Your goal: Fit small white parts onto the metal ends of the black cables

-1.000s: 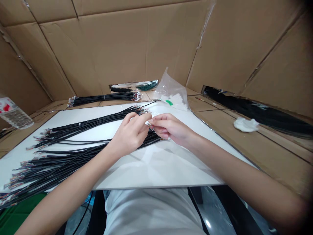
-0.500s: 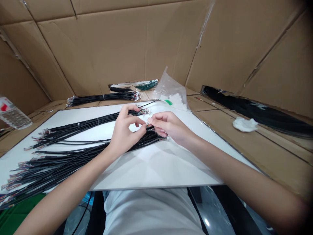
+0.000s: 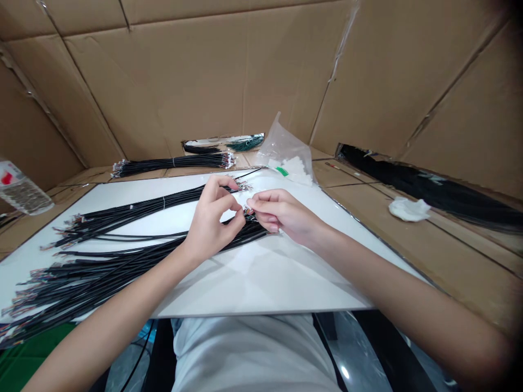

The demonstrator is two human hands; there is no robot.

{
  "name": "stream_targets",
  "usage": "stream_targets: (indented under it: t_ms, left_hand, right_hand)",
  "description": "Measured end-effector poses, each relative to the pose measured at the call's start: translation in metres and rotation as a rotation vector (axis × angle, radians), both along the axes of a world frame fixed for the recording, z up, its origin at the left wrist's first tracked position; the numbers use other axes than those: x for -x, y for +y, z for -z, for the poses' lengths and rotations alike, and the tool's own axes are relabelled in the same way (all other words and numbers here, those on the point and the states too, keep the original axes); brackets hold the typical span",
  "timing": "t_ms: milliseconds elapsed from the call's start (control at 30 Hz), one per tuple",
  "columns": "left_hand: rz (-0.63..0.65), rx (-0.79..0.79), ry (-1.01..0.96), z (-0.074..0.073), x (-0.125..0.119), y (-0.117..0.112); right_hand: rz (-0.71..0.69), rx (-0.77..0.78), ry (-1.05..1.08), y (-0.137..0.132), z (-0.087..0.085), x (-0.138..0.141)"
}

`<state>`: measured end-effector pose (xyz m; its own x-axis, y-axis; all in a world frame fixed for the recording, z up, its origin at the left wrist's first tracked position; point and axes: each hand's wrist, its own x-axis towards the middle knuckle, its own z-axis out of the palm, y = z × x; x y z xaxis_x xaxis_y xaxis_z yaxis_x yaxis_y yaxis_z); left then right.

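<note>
Head view: cable ends [image 3: 246, 213] between hands [image 3: 210, 218] [image 3: 281, 212]

Can't see what the left hand [image 3: 210, 220] and right hand [image 3: 281, 212] have pinched: fingers cover most of the wire ends [image 3: 247, 214], and the bit showing is too small to call the connector type. Past the hands, the white pieces [image 3: 294, 170] sit behind the film of a plastic bag [image 3: 284, 146], too small for me to identify. Far left of the hands, the plastic bottle [image 3: 22, 190] is cut by the frame edge. To the right, the black wire bundle [image 3: 433, 190] runs off frame. Lower left, the black cables [image 3: 81, 283] do too, their tips too tiny to resolve.
</note>
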<state>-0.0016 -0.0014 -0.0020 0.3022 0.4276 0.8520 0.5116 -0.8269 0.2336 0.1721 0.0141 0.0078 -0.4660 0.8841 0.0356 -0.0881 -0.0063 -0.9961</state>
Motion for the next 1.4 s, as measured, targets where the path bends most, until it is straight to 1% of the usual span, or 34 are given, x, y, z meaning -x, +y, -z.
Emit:
stream_targets:
  t_ms: [133,300,367,533,667,867,1033,1133,1300,1400]
  left_hand:
    - [-0.022,-0.174,0.142,0.0029,0.0013,0.0032]
    - [-0.116,-0.375,0.276,0.0041,0.0024,0.0055]
    - [-0.142,-0.41,0.313,0.0036,0.0029,0.0056]
    - [-0.155,-0.448,0.37,0.0017,0.003,0.0041]
    - [-0.176,-0.439,0.397,0.001,0.0009,0.0017]
    - [-0.188,-0.37,0.431,0.0023,0.0009,0.001]
    - [-0.196,-0.396,0.42,0.0041,0.0009,0.0027]
    - [-0.197,-0.376,0.382,0.0051,0.0007,0.0034]
    - [-0.218,-0.213,0.275,0.004,0.0013,0.0012]
    - [-0.202,-0.117,0.219,0.0029,0.0009,-0.0001]
  right_hand:
    - [-0.002,0.109,0.031,0.0003,-0.0013,0.0012]
    - [-0.007,0.141,0.051,0.0021,-0.0002,0.0008]
    - [-0.015,0.146,0.051,0.0023,0.0006,0.0006]
    - [-0.016,0.15,0.037,0.0017,0.0005,0.0007]
    - [0.003,0.141,0.029,0.0003,-0.0001,0.0018]
    - [0.037,0.089,0.011,-0.0025,-0.0005,0.0034]
    - [0.092,-0.041,-0.083,-0.0045,-0.0004,0.0054]
    - [0.111,-0.106,-0.137,-0.0044,-0.0008,0.0055]
    - [0.101,-0.159,-0.13,-0.0028,-0.002,0.002]
    - [0.099,-0.185,-0.132,-0.0018,-0.002,0.0007]
